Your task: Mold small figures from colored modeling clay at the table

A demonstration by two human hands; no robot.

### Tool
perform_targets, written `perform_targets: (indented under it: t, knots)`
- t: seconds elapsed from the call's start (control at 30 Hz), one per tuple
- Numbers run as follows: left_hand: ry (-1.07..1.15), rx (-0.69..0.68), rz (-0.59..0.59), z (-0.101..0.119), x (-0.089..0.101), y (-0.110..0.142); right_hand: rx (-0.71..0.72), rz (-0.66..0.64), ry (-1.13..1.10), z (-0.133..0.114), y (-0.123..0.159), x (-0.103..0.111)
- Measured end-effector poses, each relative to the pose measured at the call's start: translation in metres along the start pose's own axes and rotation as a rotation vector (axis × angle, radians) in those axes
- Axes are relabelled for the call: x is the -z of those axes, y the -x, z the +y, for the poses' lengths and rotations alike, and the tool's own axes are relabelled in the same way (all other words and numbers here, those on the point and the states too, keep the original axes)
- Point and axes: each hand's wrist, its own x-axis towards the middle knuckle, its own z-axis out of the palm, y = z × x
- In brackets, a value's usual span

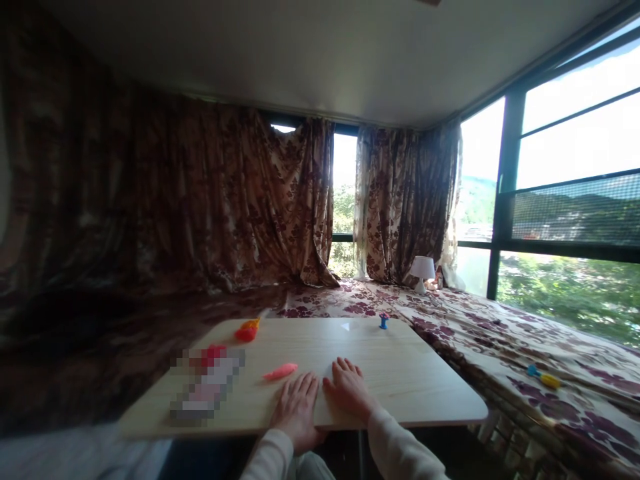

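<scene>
A small object (pixel 281 371) lies left of center on the table (pixel 400 387), a second object (pixel 247 330) near its far left corner, a third object (pixel 383 321) near its far right; beyond it, a lamp (pixel 423 268) stands rightward.

A small white lamp (pixel 423 268) by the windows
Long brown curtains with flowers (pixel 200 200) hang down. The lamp stands on a pale cloth with purple flowers (pixel 475 327). Green leafy trees (pixel 560 283) show through the big dark-framed window (pixel 505 193).

Pixelated object (pixel 207 388), details unreadable
</scene>
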Motion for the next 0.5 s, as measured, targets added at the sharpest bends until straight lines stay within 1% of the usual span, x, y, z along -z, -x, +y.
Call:
perform_targets:
  t: [0.07, 0.13, 0.23, 0.3, 0.4, 0.5]
  knots:
    - [0.002, -0.003, 0.005, -0.002, -0.003, -0.001, 0.011, -0.003, 0.003, 0.009, -0.002, 0.004]
    - [0.001, -0.003, 0.006, -0.004, -0.004, -0.002, 0.045, -0.023, -0.002, 0.021, 0.003, 0.008]
    - [0.005, 0.001, 0.003, -0.004, -0.005, -0.002, 0.076, -0.053, -0.032, 0.041, 0.022, 0.013]
    - [0.013, 0.006, -0.002, -0.004, -0.005, -0.002, 0.093, -0.052, -0.062, 0.049, 0.041, 0.015]
    - [0.014, 0.007, 0.004, -0.003, -0.003, -0.002, 0.141, -0.05, -0.078, 0.045, 0.063, 0.016]
    - [-0.007, 0.003, 0.009, -0.003, -0.002, -0.002, 0.205, -0.05, -0.09, 0.026, 0.064, 0.012]
